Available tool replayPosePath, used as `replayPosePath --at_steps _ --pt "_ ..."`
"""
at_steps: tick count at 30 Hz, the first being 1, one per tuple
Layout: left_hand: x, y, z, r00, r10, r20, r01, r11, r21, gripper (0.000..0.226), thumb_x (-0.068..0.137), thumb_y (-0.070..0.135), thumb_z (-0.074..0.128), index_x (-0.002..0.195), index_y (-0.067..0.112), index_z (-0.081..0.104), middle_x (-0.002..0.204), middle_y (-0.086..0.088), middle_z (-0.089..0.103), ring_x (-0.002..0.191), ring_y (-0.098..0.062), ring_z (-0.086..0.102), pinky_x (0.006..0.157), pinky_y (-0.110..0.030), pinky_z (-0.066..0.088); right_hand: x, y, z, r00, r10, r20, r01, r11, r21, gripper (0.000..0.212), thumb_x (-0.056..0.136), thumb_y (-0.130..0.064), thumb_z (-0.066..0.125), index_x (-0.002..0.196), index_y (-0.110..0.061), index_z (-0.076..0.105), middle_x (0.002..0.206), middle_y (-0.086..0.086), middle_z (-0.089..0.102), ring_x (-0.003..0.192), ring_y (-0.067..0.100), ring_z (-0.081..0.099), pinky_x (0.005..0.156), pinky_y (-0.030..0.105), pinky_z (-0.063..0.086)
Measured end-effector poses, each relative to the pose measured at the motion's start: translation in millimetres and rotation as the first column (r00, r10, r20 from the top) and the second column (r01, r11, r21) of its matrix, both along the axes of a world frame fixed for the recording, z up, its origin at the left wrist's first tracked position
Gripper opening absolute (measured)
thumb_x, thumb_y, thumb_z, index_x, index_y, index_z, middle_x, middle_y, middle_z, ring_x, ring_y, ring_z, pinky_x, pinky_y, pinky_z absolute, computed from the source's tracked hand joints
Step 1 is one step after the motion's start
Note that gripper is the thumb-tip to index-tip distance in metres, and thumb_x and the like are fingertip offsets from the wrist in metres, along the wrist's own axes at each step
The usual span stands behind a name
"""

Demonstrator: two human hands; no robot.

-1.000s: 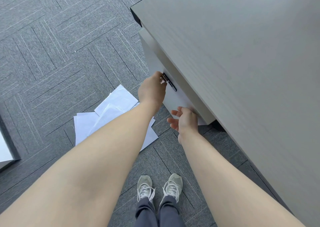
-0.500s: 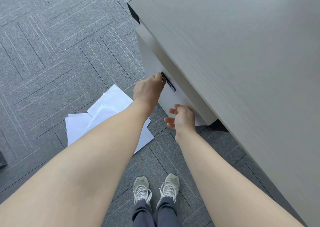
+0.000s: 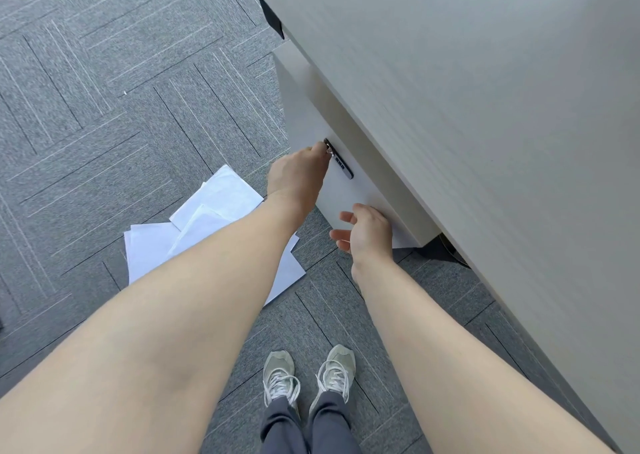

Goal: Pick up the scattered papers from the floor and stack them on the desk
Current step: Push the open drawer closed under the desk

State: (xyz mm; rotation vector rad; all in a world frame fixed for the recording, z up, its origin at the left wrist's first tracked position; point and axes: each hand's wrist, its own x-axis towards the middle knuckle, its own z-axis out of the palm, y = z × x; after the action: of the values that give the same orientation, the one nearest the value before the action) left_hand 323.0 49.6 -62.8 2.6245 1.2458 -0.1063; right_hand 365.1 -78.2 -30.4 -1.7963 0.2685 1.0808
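Your left hand point(image 3: 297, 176) pinches a small key point(image 3: 328, 148) at the cabinet point(image 3: 349, 197) lock; your right hand point(image 3: 367, 233) hangs relaxed beside it, papers point(image 3: 221, 211) lying left on the carpet point(image 3: 104, 107).

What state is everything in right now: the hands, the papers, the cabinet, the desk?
left hand: fingers at a small metal piece on the cabinet's lock strip; grip itself hidden.
right hand: open, fingers relaxed, holding nothing.
papers: overlapping on the carpet, not picked up.
cabinet: under the desk, front looks closed.
lock strip: dark, on the cabinet front.
desk: no papers on the visible top.
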Motion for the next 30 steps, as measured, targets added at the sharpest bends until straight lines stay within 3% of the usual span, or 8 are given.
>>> replayPosePath --at_steps 5,9,14,18,25,30 --pt "-3.8 0.4 2.5 0.982 0.111 0.154 -0.092 0.987 -0.13 0.031 0.103 0.034 0.033 0.102 0.009 0.052 0.089 -0.02 0.066 0.071 -0.04 0.054 0.057 -0.036 0.033 -1.3 -0.7 -2.3 1.0 0.002 0.0 -0.002 1.0 0.008 0.024 0.099 -0.016 0.041 0.081 -0.022 0.055 0.095 0.002 0.066 0.049 0.017 0.06 0.051 0.025 0.037" --pt "-6.4 3.0 -5.7 0.954 0.19 0.23 -0.118 0.948 -0.295 0.033 0.098 0.044 0.031 0.091 0.016 0.048 0.095 -0.008 0.072 0.066 -0.037 0.064 0.065 -0.044 0.052 -1.1 -1.1 -3.4 1.0 0.001 -0.004 -0.001 1.0 0.012 0.022 0.098 -0.017 0.041 0.081 -0.02 0.055 0.095 0.002 0.066 0.051 0.019 0.061 0.053 0.025 0.039" --pt "-5.2 3.0 -4.5 0.949 0.272 0.159 -0.179 0.881 -0.438 0.043 0.095 0.054 0.028 0.106 0.022 0.054 0.108 -0.002 0.071 0.079 -0.034 0.069 0.078 -0.045 0.053 2.0 -2.4 -2.6 0.995 -0.038 -0.089 0.041 0.998 0.037 0.02 0.097 -0.026 0.04 0.094 -0.015 0.056 0.095 0.002 0.067 0.057 0.02 0.062 0.056 0.027 0.042" --pt "-17.9 -5.9 -1.3 0.951 0.304 0.049 -0.24 0.83 -0.504 0.054 0.094 0.058 0.035 0.132 0.022 0.048 0.124 -0.006 0.065 0.094 -0.035 0.069 0.09 -0.045 0.049 2.8 -4.3 -1.7 0.991 -0.034 -0.13 0.041 0.998 0.055 0.037 0.099 -0.038 0.039 0.116 -0.01 0.057 0.102 0.006 0.068 0.06 0.022 0.062 0.059 0.029 0.042" --pt "-94.8 -37.0 4.4 0.89 0.453 0.061 -0.347 0.757 -0.554 0.036 0.098 0.044 0.035 0.109 0.019 0.059 0.106 -0.007 0.07 0.088 -0.032 0.069 0.08 -0.043 0.054 -14.8 -6.1 3.6 0.994 0.077 -0.076 -0.075 0.997 0.02 0.03 0.097 -0.036 0.042 0.115 -0.016 0.054 0.099 0.007 0.066 0.058 0.021 0.06 0.058 0.029 0.043" --pt "-166.0 -58.4 -1.2 0.834 0.551 0.005 -0.436 0.665 -0.606 0.04 0.097 0.047 0.032 0.107 0.021 0.061 0.107 -0.004 0.071 0.088 -0.031 0.069 0.081 -0.043 0.054 -63.0 2.8 6.2 0.973 0.208 -0.103 -0.21 0.978 -0.003 0.018 0.095 -0.034 0.047 0.102 -0.021 0.056 0.093 0.003 0.065 0.054 0.019 0.057 0.056 0.028 0.044"
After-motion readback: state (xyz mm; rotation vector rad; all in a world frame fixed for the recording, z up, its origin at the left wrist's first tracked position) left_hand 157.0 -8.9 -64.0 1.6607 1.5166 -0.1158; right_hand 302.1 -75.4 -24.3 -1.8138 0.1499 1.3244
